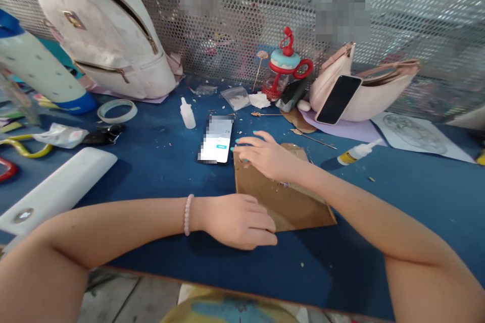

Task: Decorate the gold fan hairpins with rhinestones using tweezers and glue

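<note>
Cardboard (291, 209) under spread right hand (268, 157); curled left hand (240, 221) at near corner, grip unclear.

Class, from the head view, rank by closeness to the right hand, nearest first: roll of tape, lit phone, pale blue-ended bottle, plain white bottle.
1. Lit phone, just left of the right hand.
2. Plain white bottle, left of the lit phone.
3. Roll of tape, farther left.
4. Pale blue-ended bottle, at the far left.

Open table (159, 174) btwn white case (62, 186) & flat phone (220, 141); L forearm (144, 217) bars nr side. R forearm (352, 192) crosses card (295, 212), blocking entry from R. Glue (354, 153) just beyond; room R of it.
</note>
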`<state>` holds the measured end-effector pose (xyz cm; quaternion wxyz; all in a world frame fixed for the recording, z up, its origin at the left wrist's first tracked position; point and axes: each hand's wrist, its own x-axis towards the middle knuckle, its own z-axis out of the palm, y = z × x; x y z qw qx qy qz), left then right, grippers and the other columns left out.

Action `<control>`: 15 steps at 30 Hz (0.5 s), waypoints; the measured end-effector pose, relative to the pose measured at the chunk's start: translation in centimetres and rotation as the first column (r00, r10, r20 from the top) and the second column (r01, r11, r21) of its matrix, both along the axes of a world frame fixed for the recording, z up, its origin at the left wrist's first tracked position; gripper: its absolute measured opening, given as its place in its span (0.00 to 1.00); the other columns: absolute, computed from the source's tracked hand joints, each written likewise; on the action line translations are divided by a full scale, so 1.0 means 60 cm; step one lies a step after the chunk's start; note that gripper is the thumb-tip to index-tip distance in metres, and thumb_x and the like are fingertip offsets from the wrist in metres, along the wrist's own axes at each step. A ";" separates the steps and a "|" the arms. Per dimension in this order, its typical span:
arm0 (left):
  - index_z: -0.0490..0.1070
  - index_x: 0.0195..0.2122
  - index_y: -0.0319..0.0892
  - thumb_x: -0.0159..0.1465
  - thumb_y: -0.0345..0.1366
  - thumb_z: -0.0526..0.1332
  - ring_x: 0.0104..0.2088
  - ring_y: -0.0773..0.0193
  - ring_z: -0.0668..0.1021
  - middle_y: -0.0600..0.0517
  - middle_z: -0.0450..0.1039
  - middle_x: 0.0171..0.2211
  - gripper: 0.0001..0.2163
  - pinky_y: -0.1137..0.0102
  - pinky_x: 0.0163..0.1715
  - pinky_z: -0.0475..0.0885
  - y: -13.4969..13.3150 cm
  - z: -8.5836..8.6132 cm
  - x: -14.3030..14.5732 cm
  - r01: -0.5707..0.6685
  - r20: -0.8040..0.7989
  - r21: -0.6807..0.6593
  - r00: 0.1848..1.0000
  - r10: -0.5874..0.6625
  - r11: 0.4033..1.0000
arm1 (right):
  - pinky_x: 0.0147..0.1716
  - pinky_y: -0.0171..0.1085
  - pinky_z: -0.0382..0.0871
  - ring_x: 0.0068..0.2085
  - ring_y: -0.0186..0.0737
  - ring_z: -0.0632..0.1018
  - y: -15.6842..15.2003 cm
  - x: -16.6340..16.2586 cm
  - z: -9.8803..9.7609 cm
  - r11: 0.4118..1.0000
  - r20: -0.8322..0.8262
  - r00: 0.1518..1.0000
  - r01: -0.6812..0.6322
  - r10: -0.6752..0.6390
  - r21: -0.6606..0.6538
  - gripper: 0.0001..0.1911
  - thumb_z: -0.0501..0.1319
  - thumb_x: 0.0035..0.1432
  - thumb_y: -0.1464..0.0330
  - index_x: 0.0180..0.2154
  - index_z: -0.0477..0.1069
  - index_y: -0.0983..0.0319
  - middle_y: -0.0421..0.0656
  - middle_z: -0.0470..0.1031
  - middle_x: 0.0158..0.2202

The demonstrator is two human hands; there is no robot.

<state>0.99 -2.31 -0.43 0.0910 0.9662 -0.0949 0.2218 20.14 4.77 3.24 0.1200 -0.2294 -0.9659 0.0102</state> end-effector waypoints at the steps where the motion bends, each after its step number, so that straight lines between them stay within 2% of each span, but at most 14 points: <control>1: 0.77 0.46 0.43 0.71 0.32 0.58 0.37 0.63 0.80 0.49 0.81 0.45 0.08 0.67 0.34 0.72 0.000 0.001 -0.001 0.007 -0.007 -0.003 1.000 -0.007 1.000 | 0.64 0.62 0.60 0.66 0.51 0.70 0.006 -0.012 0.002 1.000 0.023 1.000 -0.011 0.011 -0.001 0.18 0.49 0.69 0.78 0.49 0.75 0.60 0.46 0.78 0.59; 6: 0.77 0.46 0.43 0.71 0.34 0.59 0.37 0.63 0.79 0.49 0.81 0.46 0.08 0.65 0.33 0.74 0.005 0.000 -0.001 0.036 -0.028 -0.036 0.999 -0.037 0.999 | 0.62 0.68 0.61 0.67 0.57 0.70 0.032 -0.035 -0.006 1.000 0.089 0.996 0.000 0.001 -0.013 0.21 0.51 0.69 0.79 0.57 0.72 0.60 0.47 0.78 0.59; 11: 0.76 0.47 0.40 0.69 0.34 0.64 0.38 0.62 0.80 0.49 0.81 0.46 0.08 0.64 0.36 0.74 0.010 -0.002 -0.002 0.035 -0.035 -0.073 0.999 -0.037 0.997 | 0.62 0.67 0.63 0.66 0.55 0.71 0.044 -0.042 -0.017 1.000 0.147 0.989 -0.010 0.008 0.016 0.20 0.50 0.71 0.78 0.57 0.72 0.62 0.50 0.75 0.63; 15: 0.75 0.48 0.39 0.69 0.33 0.62 0.40 0.62 0.80 0.49 0.81 0.46 0.08 0.64 0.39 0.74 0.011 0.001 -0.004 0.007 -0.034 -0.112 0.999 -0.011 0.994 | 0.63 0.65 0.62 0.67 0.53 0.71 0.053 -0.044 -0.015 1.000 0.176 0.984 -0.022 0.018 0.022 0.18 0.51 0.72 0.76 0.57 0.73 0.62 0.48 0.75 0.62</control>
